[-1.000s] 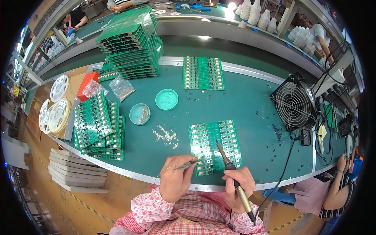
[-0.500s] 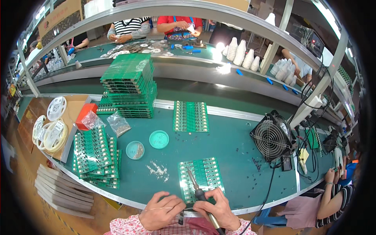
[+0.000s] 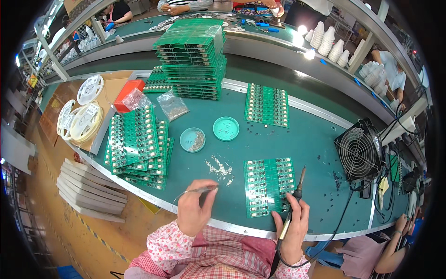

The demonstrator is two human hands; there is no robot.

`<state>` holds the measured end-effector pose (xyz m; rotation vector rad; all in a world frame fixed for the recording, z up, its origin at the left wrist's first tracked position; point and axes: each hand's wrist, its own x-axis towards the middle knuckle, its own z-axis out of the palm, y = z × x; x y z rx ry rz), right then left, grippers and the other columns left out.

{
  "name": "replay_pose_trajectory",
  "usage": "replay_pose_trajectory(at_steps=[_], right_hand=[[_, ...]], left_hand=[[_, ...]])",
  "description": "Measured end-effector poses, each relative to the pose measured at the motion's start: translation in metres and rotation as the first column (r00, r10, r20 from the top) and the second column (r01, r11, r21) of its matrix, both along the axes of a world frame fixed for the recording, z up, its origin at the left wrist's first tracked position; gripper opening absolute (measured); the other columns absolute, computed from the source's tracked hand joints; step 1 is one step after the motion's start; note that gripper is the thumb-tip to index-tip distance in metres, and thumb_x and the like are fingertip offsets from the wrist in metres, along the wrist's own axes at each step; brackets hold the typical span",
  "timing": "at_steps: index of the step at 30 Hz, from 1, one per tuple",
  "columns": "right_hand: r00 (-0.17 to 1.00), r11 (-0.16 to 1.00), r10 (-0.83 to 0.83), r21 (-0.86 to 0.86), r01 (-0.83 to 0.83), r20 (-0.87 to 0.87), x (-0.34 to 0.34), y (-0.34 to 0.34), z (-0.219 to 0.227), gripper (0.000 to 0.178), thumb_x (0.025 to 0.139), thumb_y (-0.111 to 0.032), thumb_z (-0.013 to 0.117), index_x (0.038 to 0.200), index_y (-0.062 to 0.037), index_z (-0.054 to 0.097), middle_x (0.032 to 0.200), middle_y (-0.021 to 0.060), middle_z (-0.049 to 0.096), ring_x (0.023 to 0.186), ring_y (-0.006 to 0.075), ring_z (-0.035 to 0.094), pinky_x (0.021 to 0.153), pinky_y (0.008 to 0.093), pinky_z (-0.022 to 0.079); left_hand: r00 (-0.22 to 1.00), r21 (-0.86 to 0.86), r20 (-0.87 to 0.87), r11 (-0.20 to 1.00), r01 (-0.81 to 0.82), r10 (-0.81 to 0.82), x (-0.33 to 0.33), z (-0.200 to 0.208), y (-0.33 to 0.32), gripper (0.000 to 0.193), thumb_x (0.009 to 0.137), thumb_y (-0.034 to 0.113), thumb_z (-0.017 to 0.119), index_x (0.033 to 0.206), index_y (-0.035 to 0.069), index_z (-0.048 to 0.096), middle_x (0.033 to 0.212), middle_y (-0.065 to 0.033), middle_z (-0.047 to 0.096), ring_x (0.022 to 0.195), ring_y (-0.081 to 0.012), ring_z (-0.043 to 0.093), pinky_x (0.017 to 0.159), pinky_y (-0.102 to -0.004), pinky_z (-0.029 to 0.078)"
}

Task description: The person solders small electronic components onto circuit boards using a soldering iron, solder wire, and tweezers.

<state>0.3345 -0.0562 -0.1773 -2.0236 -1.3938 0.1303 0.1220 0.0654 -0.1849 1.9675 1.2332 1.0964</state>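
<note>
My left hand [image 3: 194, 211] is closed on slim metal tweezers [image 3: 200, 189], their tips just short of a scattered pile of tiny pale components [image 3: 220, 169]. A thin wire-like strand curves beside that hand. A soldering iron [image 3: 298, 191] is gripped in my right hand [image 3: 295, 225]; its tip points away from me, over the mat to the right of a green circuit board panel [image 3: 269, 186]. This panel lies flat in front of me, with rows of small parts on it. My right fingers are at the panel's lower right corner.
Left of the work lie stacked panels [image 3: 134, 139], a bag of parts [image 3: 173, 106] and two round dishes [image 3: 226, 129] [image 3: 192, 140]. Behind rises a tall board stack [image 3: 190, 56]; another panel [image 3: 267, 106] lies ahead. A black fan [image 3: 357, 151] stands right, with the iron's cord nearby.
My hands have moved apart: the left went up toward the component pile with the tweezers, the right swung the iron off the panel to its right. The whole view has shifted.
</note>
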Motion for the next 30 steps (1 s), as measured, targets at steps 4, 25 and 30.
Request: replay_pose_trajectory(at_steps=[4, 25, 30], right_hand=[[1.000, 0.999, -0.013, 0.030, 0.013, -0.011, 0.000, 0.004, -0.001, 0.069, 0.074, -0.002, 0.084, 0.137, -0.0113, 0.057, 0.119, 0.0202, 0.053, 0.106, 0.0372, 0.058, 0.088, 0.0424, 0.050], [1.000, 0.996, -0.030, 0.090, 0.029, 0.010, 0.008, -0.004, -0.011, 0.061, 0.074, -0.005, 0.084, 0.131, -0.0042, 0.062, 0.114, 0.0210, 0.055, 0.102, 0.0350, 0.059, 0.085, 0.0398, 0.051], [1.000, 0.994, -0.029, 0.108, 0.027, 0.010, 0.007, -0.003, -0.010, 0.060, 0.074, -0.004, 0.084, 0.130, -0.0041, 0.062, 0.113, 0.0200, 0.057, 0.100, 0.0338, 0.060, 0.082, 0.0390, 0.051]], left_hand=[[0.998, -0.048, 0.006, 0.997, -0.065, 0.066, 0.001, 0.000, 0.005, 0.010, 0.091, 0.000, 0.068, 0.100, -0.002, 0.068, 0.096, -0.0110, 0.070, 0.080, -0.0220, 0.068, 0.073, -0.0320, 0.053], [0.995, -0.007, -0.074, 0.998, -0.062, 0.062, 0.003, -0.005, 0.008, 0.011, 0.091, -0.002, 0.067, 0.102, -0.001, 0.068, 0.095, -0.0109, 0.070, 0.077, -0.0209, 0.067, 0.071, -0.0305, 0.052], [0.993, 0.010, -0.101, 0.998, -0.060, 0.061, 0.003, -0.005, 0.007, 0.011, 0.091, -0.003, 0.067, 0.101, -0.001, 0.067, 0.095, -0.0107, 0.070, 0.076, -0.0208, 0.067, 0.070, -0.0305, 0.051]])
